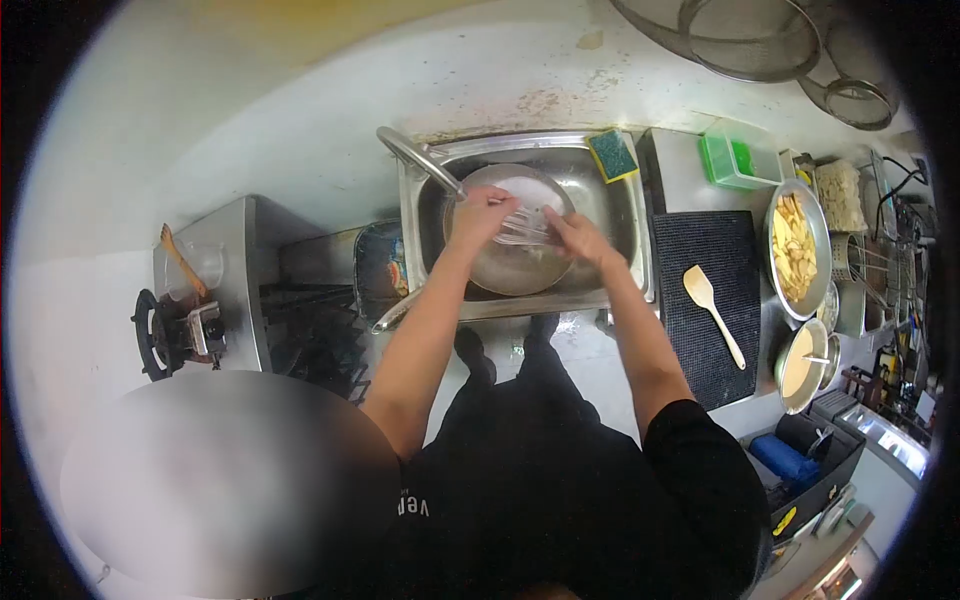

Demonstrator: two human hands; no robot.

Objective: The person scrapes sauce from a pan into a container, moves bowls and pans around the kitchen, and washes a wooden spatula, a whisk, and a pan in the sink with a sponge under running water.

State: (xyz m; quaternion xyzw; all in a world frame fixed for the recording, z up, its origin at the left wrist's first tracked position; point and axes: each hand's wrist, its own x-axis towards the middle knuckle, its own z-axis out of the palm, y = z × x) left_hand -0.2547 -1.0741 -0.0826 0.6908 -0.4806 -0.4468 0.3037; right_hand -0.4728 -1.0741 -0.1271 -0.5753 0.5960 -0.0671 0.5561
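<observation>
Over the metal sink [612, 215], both my hands are at a whisk-like wire utensil [525, 228], which is blurred. My left hand [482, 215] is closed at its left end, below the faucet [420, 160]. My right hand [582, 238] has its fingers closed at the right end of the wires. Beneath them lies a large round metal bowl or pan [508, 275] inside the sink, with something whitish in its upper part. A green and yellow sponge [613, 156] rests on the sink's upper right corner.
Right of the sink, a beige spatula [715, 305] lies on a black ribbed mat [690, 340]. Beyond are a green container [740, 158], a bowl of cut food pieces [793, 245] and a bowl of yellowish liquid [797, 365]. A burner [160, 335] stands left; strainers [750, 40] hang above.
</observation>
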